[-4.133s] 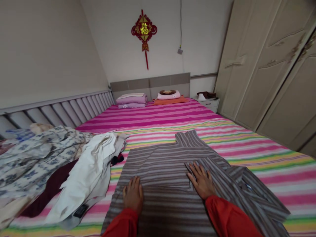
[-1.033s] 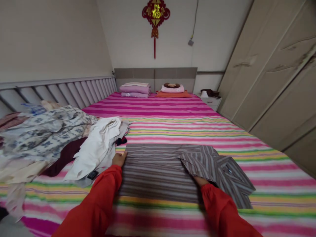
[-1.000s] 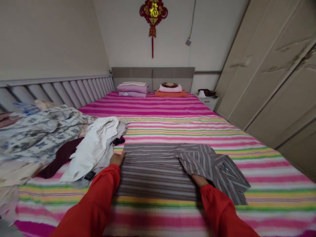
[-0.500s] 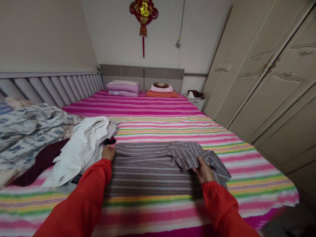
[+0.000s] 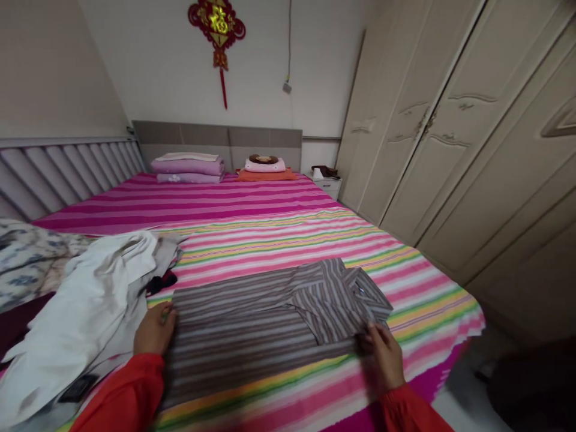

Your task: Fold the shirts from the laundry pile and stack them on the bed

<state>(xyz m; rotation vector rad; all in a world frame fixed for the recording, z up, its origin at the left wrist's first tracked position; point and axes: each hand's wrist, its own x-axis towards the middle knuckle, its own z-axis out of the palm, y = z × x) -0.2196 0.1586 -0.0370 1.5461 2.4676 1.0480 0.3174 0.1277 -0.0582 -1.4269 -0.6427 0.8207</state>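
A striped shirt [image 5: 243, 336] is lying folded on the bed [image 5: 270, 240], in front of the person, with what looks like its collar [image 5: 373, 297] pointing right and a sleeve [image 5: 330, 315] resting across the body. The left hand [image 5: 153, 330] is touching the straight end nearest the white garment [image 5: 99, 288], its fingers curling in; whether they are gripping cloth, I cannot tell. The right hand [image 5: 387, 355] is pinching the near edge by the collar, thumb against forefinger, the other fingers tucking under and partly hiding. The cloth is looking thin, light and limp, so it should be bending and creasing easily, with nothing fragile showing; a single-point lift would probably be letting the layers sag and the sleeve slide loose. The corners are offering the best hold: pinching every layer together at both ends should be keeping the stack flat and the stripes straight.
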